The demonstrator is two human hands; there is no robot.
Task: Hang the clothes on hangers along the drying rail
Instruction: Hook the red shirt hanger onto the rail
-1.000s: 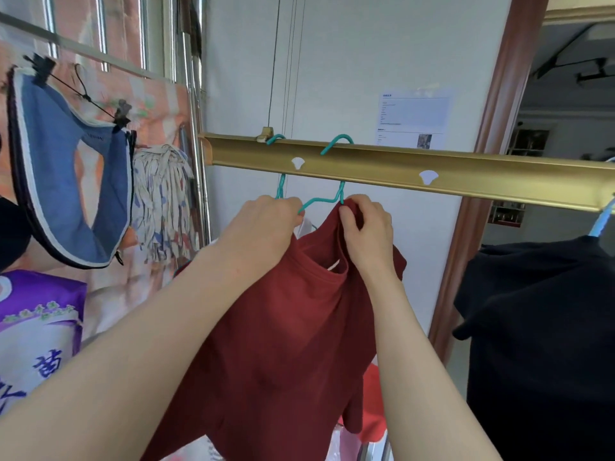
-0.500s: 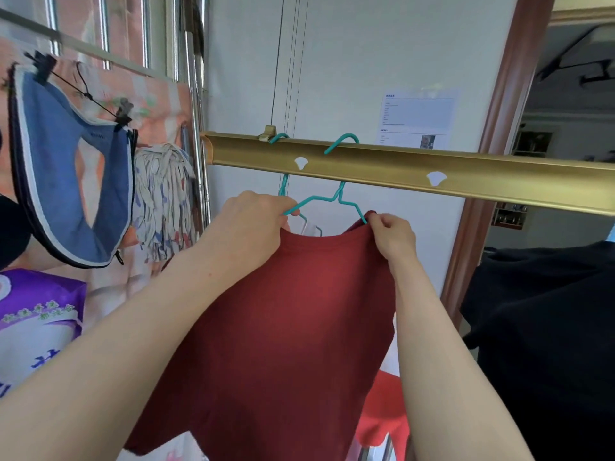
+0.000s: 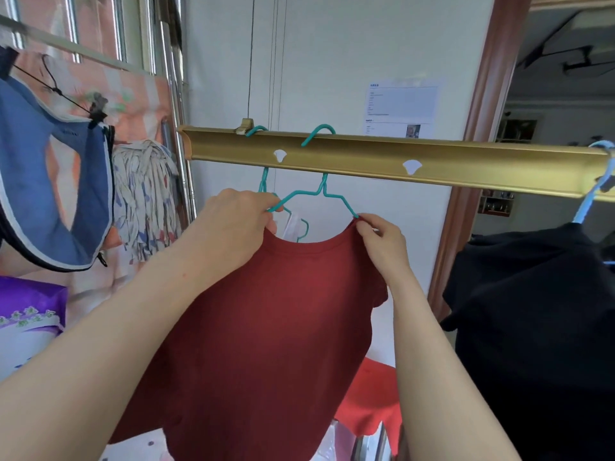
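Note:
A dark red T-shirt (image 3: 273,327) hangs on a teal wire hanger (image 3: 311,194) hooked over the gold drying rail (image 3: 466,163). My left hand (image 3: 233,224) grips the shirt's left shoulder and the hanger's left arm. My right hand (image 3: 381,241) pinches the shirt's right shoulder at the hanger's right end. The neckline curves between my hands. A second teal hanger (image 3: 264,181) hangs empty just behind, further left on the rail.
A black garment (image 3: 539,311) hangs on a light blue hanger (image 3: 595,191) at the right. A blue garment (image 3: 50,181) and a mop head (image 3: 146,197) hang by the window at left. Red cloth (image 3: 372,397) lies below. A brown door frame (image 3: 472,154) stands behind.
My hands have spread apart along the hanger, pulling the bunched shirt out flat over both hanger arms. The neckline now sits open between them.

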